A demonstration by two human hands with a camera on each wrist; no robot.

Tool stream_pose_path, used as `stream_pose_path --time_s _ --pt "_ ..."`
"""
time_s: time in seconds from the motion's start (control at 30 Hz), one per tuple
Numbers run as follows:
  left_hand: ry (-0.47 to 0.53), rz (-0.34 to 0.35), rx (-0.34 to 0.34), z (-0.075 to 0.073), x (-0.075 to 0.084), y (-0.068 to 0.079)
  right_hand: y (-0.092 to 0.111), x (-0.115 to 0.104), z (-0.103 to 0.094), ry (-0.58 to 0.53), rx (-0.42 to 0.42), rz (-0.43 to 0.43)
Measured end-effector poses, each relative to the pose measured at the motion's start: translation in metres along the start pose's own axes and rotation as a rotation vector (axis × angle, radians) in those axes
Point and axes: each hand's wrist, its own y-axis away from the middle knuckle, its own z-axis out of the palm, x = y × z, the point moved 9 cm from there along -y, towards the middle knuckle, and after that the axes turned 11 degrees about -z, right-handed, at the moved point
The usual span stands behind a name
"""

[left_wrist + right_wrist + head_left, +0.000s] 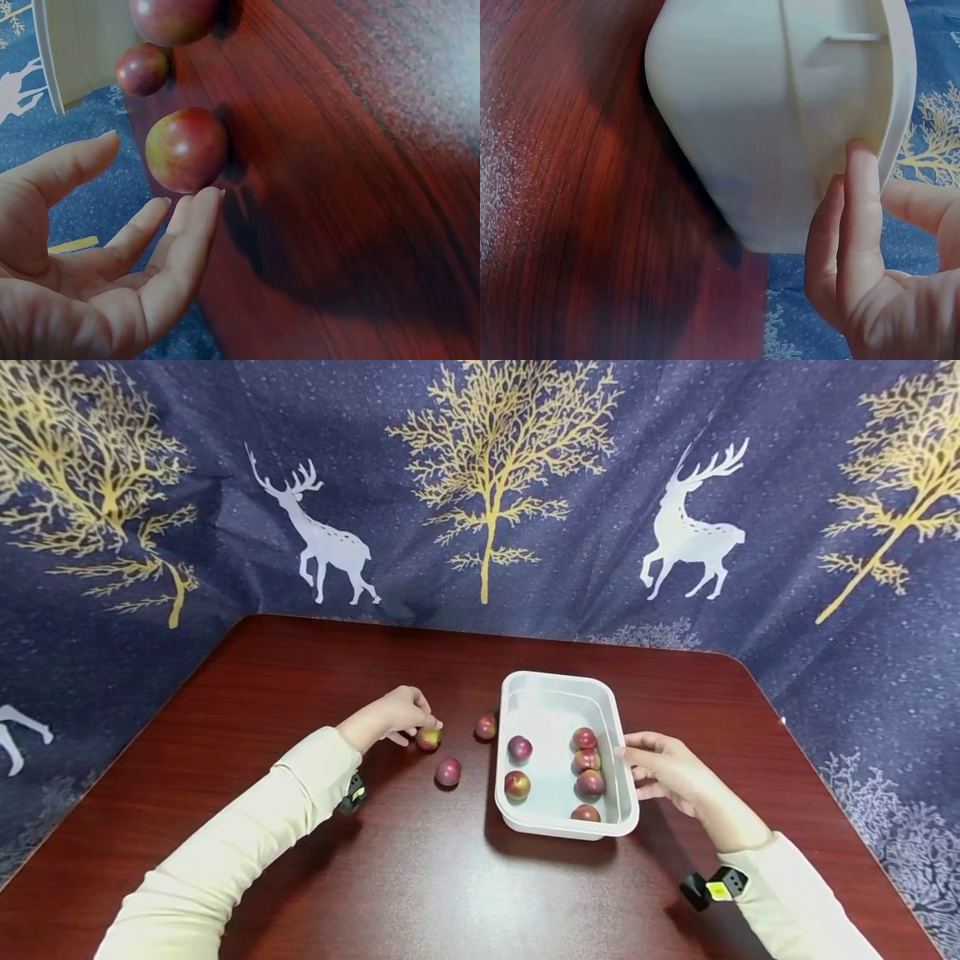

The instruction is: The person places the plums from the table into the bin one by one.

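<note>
My left hand [401, 713] reaches beside a red and yellow-green plum [429, 738] on the table. In the left wrist view the thumb stands apart from this plum [187, 150], while fingertips [212, 201] come up against its near side or just short of it. My right hand [669, 774] holds the right rim of a white plastic tub [551, 828]. In the right wrist view its fingers [861, 217] lie against the outer wall under the rim, the thumb partly hidden behind. Inside the tub lie several plums [587, 761], some along the right wall, others on the left.
Two more plums, a purple one [448, 772] and a redder one [486, 727], lie on the glossy red-brown table [360, 885] between my left hand and the tub. Behind the table's far edge hangs a dark blue cloth [420, 552] printed with deer and trees.
</note>
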Motion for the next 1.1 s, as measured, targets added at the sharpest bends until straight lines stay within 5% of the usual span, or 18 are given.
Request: stream_pose_path --time_s 0.5,1.1 --pt "-0.007 -0.005 -0.024 0.011 -0.001 -0.008 0.0 0.002 0.0 -0.019 -0.014 -0.022" --pt "0.062 -0.001 -0.06 0.007 -0.01 -0.011 -0.002 0.003 -0.001 -0.02 -0.028 -0.024"
